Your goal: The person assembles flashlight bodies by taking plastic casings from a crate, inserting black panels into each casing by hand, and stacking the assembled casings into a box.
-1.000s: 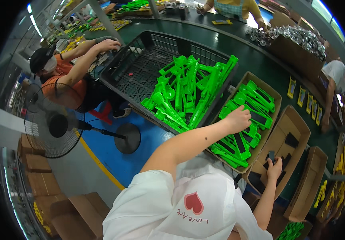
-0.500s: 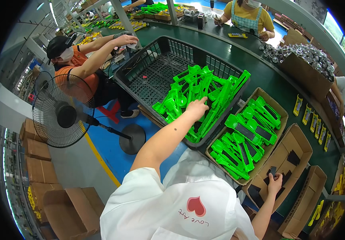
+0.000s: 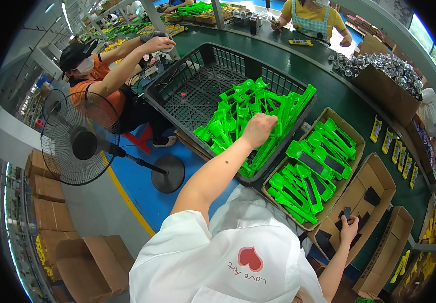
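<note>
My left hand (image 3: 260, 130) is closed among the bright green plastic parts (image 3: 223, 126) heaped in a black plastic crate (image 3: 177, 107). Its fingers are pinched on one green part at the heap's right side; the fingertips are partly hidden. My right hand (image 3: 349, 229) is over a shallow cardboard box (image 3: 378, 174), gripping a small black strip (image 3: 347, 211) between thumb and fingers. More black strips (image 3: 371, 196) lie in that box. Between the crate and it stands a cardboard tray (image 3: 360, 146) of green parts, several with black strips (image 3: 311, 165) set in them.
A narrow cardboard box (image 3: 387, 252) lies at the right. Yellow packs (image 3: 397, 150) line the green bench beside a carton of clear round parts (image 3: 379, 70). A standing fan (image 3: 83, 145) is at my left, near a person in orange (image 3: 108, 103). Another person (image 3: 311, 22) works opposite.
My left hand has gone from a pointing finger to a pinch, shifting slightly right and toward the far side. My right hand has barely moved, still holding the black strip.
</note>
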Available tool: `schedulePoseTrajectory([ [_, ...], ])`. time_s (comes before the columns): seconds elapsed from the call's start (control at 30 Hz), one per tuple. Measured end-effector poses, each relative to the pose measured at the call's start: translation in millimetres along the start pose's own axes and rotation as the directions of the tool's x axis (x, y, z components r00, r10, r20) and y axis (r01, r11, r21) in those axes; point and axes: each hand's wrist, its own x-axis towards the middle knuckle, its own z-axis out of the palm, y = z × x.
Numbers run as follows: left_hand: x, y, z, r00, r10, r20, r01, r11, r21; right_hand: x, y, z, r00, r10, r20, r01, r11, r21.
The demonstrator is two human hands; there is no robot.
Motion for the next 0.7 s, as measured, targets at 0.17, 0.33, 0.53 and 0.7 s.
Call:
schedulePoseTrajectory([
  [0.17,-5,6,5,0.928,-0.344,0.145,0.35,0.937,-0.014,2,6,2,1.0,0.011,-0.005,-0.011,1.0,0.007],
  [0.33,-17,-11,11,0.858,-0.389,0.336,0.414,0.91,-0.003,2,5,1,1.0,0.021,0.008,-0.021,1.0,0.012],
  [0.53,-17,-6,11,0.764,-0.396,0.509,0.424,0.903,0.067,1,4,1,1.0,0.003,-0.002,-0.003,1.0,0.009],
  [0.7,-18,-12,10,0.733,-0.335,0.592,0.382,0.923,0.048,2,7,3,1.0,-0.004,-0.012,0.005,1.0,0.018],
])
